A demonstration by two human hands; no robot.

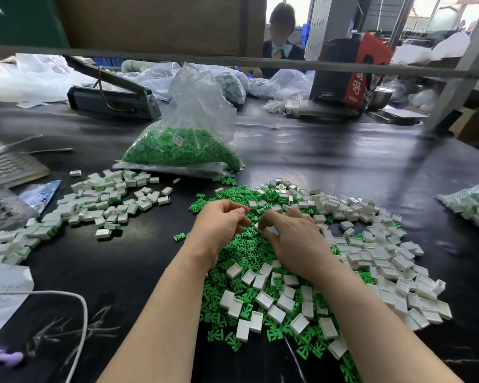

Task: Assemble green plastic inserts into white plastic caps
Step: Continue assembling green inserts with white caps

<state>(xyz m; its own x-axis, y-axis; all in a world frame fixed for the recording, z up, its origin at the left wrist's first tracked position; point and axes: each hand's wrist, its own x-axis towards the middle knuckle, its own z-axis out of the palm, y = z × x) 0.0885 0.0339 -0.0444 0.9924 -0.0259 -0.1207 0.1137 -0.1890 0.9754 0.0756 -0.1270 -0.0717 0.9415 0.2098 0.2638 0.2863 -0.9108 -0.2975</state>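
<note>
Looking down at the black table (pixel 329 161), we see both bare forearms reaching in from the bottom of the frame to its centre. Our left hand (pixel 219 223) hovers with fingers curled over the heap of green inserts (pixel 241 255); whether it pinches anything we cannot tell, since nothing shows between the fingertips. Our right hand (pixel 296 241) lies just beside it, thumb and forefinger closing on a small white piece at their tips, probably a cap, though it is mostly hidden. Loose white caps (pixel 382 261) spread across the centre right and lower centre of the frame, mixed in with and lying on top of the inserts.

At centre left we see a separate scatter of assembled pieces (pixel 100 203), white with green showing at their edges. Above the hands stands a clear plastic bag (pixel 188 134) filled with more green parts. A second bag (pixel 473 201) pokes in at the right edge. A white cable (pixel 80 308) loops at lower left, and a grey heat sealer (pixel 114 98) sits at upper left. Another person (pixel 281 37) sits across the table at the top.
</note>
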